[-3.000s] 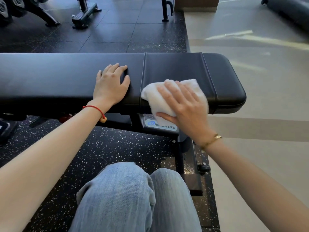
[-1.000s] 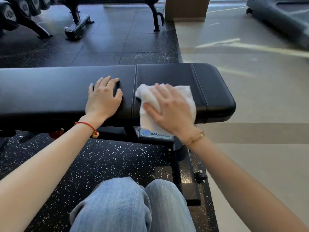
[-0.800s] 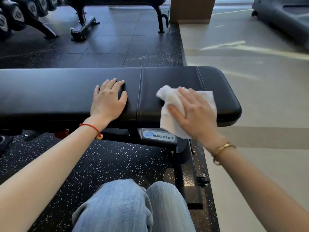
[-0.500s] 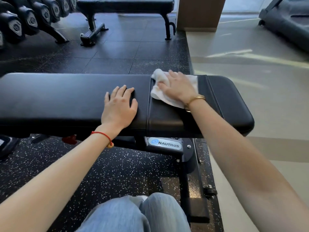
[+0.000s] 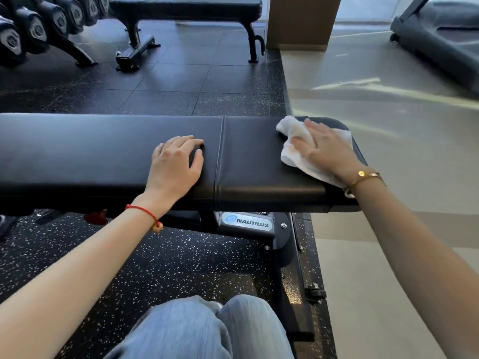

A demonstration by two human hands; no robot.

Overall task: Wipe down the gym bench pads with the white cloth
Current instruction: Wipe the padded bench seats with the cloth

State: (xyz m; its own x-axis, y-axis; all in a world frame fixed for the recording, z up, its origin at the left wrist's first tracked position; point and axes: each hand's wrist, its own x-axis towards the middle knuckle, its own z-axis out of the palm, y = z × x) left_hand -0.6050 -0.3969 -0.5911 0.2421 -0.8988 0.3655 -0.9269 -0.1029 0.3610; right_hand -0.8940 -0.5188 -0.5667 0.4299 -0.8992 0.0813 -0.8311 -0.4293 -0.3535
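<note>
A white cloth (image 5: 298, 149) lies crumpled on the short pad at the right end of a black gym bench (image 5: 103, 151), near its far right corner. Half a second earlier it sat just right of the pad seam; it has since swept outward, so the short pad looks nearly covered, the long pad apparently still to do. The right hand (image 5: 324, 149) presses the cloth flat, fingers straight and spread. The left hand (image 5: 176, 164) rests open on the long pad, just left of the seam, bracing.

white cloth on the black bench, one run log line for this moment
right hand presses white cloth flat | spot: right end of black padded bench | left hand rests on long pad
</note>
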